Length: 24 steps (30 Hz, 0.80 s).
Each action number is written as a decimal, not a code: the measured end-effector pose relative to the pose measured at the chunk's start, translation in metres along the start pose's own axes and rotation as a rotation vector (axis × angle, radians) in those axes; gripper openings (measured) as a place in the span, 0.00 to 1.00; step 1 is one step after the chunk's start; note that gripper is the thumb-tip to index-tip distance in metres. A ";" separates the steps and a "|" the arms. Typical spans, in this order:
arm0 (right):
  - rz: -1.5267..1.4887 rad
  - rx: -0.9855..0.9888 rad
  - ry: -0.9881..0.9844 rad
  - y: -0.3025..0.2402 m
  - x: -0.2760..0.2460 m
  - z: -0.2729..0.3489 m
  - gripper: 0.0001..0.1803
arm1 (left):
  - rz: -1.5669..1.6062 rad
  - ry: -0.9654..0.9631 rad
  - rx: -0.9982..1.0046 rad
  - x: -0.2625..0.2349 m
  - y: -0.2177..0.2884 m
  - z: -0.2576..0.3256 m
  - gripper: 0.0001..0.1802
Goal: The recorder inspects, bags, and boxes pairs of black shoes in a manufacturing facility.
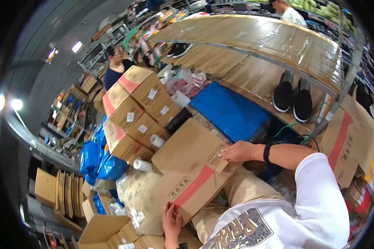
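A flattened brown cardboard box (195,166) with a red stripe lies tilted across my lap. My right hand (239,151) has its fingers bent over a flap at the box's right side, gripping it. At the lower left corner my left hand (171,222) holds the box's edge, fingers slightly apart. White tape rolls (142,165) and a stack of closed cardboard boxes (139,112) stand just beyond the flattened box. A blue covered bundle (229,111) lies past its far right edge.
A wood-topped shelf rack (253,37) at the right holds black shoes (283,91). At lower left are an opened carton (108,232) and flattened cartons (68,195); blue plastic bags (112,166) lie above. Another person (116,68) is behind the boxes. More cardboard (347,137) leans at right.
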State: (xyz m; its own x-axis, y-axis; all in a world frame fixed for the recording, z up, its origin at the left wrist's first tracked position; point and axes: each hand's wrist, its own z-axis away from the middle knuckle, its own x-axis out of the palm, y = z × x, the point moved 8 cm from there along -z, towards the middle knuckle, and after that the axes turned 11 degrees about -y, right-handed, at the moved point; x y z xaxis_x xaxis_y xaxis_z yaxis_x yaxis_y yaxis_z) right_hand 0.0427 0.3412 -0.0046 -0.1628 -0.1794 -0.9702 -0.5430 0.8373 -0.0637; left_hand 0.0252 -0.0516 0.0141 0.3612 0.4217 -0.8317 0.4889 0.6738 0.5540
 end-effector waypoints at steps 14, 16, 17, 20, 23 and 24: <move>-0.281 0.269 0.252 -0.005 -0.076 -0.003 0.09 | 0.226 0.300 0.032 -0.059 0.023 0.041 0.39; -0.381 0.259 0.360 -0.010 -0.102 -0.001 0.10 | 0.659 0.357 -0.082 -0.066 0.000 0.039 0.46; -0.442 0.321 0.349 -0.007 -0.110 -0.002 0.11 | 0.666 0.365 -0.088 -0.071 -0.003 0.033 0.46; -0.478 0.446 0.340 0.000 -0.121 -0.002 0.14 | 0.791 0.603 0.005 -0.097 -0.008 0.018 0.53; -0.589 0.575 0.383 0.001 -0.135 -0.003 0.19 | 0.055 0.592 0.371 -0.110 0.064 0.017 0.52; -0.726 0.647 0.427 0.002 -0.136 -0.001 0.22 | 0.044 0.623 0.439 -0.115 0.096 0.016 0.49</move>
State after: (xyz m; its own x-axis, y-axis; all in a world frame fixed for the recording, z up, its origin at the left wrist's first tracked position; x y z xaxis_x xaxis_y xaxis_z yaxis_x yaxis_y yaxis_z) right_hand 0.0628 0.3667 0.1278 -0.3199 -0.8077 -0.4953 -0.1047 0.5497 -0.8288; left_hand 0.0431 -0.0450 0.1630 -0.0631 0.7948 -0.6036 0.8020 0.4003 0.4432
